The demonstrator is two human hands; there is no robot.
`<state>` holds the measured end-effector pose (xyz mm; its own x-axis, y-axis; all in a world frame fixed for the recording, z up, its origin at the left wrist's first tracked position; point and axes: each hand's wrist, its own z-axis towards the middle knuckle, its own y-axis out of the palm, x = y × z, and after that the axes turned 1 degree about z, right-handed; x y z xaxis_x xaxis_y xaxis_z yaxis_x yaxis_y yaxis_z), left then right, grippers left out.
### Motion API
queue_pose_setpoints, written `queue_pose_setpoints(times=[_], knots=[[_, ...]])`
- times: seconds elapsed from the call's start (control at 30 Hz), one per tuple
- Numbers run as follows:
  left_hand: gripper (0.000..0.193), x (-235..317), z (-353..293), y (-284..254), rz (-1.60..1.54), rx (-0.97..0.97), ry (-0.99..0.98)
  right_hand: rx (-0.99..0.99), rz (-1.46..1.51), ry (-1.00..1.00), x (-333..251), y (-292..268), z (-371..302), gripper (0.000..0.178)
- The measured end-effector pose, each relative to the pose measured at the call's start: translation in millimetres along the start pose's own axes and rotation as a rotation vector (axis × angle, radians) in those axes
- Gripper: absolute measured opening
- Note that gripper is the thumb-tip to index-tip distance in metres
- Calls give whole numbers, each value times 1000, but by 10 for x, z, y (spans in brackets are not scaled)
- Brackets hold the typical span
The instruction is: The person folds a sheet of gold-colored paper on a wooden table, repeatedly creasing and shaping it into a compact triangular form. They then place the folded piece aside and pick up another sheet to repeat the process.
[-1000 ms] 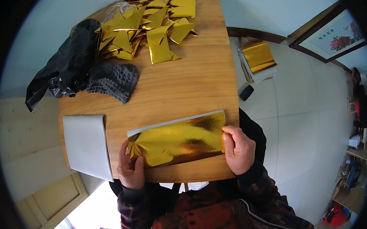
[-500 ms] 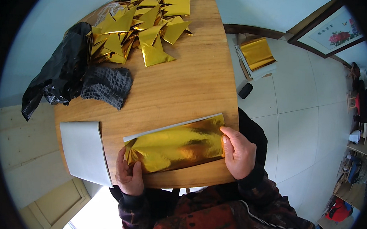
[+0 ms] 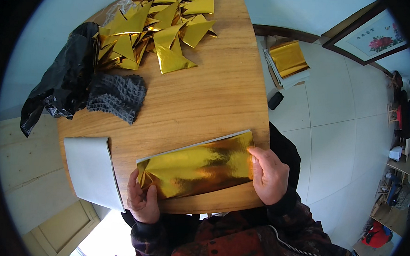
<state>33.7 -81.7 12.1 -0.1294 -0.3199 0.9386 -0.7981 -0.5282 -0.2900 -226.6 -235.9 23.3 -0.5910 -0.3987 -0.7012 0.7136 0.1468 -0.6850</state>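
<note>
Gold foil sheet [image 3: 198, 161] held at both ends

Near the table's [image 3: 206, 102] near edge, the sheet is laid at a slant, with a thin pale strip showing along its far side. Its right edge is pinched between thumb and forefinger of the right hand [image 3: 271, 174]. Its near left corner is framed by the curled fingers and thumb of the left hand [image 3: 143, 200]; whether it is pinched cannot be told. Creases are fanned out there and could be fixed crookedly by hard pressing; the layers could be skewed by an uneven pull.
</note>
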Motion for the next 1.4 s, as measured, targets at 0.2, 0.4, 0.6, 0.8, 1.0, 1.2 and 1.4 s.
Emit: queue_pose_setpoints(times=[0.2, 0.4, 0.6, 0.8, 1.0, 1.2, 1.4], knots=[[60, -30, -1, -7, -20, -6, -6, -6, 2, 2, 1, 1, 10, 24], [59, -51, -16, -36, 7, -22, -12, -1, 7, 14, -6, 12, 22, 24], [55, -45, -23, -21, 83, 20, 36, -1, 12, 28, -5, 18, 34, 23], [54, -13, -17, -12, 77, 5, 40, -1, 25, 53, -15, 24, 35, 23], [52, 21, -7, 0, 95, 3, 43, 5, 12, 41, -10, 29, 41, 25], [49, 35, -7, 7, 139, 6, 57, -4, -30, 25, -2, 37, 47, 29], [44, 5, -14, -12, 202, 30, 53, -25, -44, 47, -18, 27, 50, 33]])
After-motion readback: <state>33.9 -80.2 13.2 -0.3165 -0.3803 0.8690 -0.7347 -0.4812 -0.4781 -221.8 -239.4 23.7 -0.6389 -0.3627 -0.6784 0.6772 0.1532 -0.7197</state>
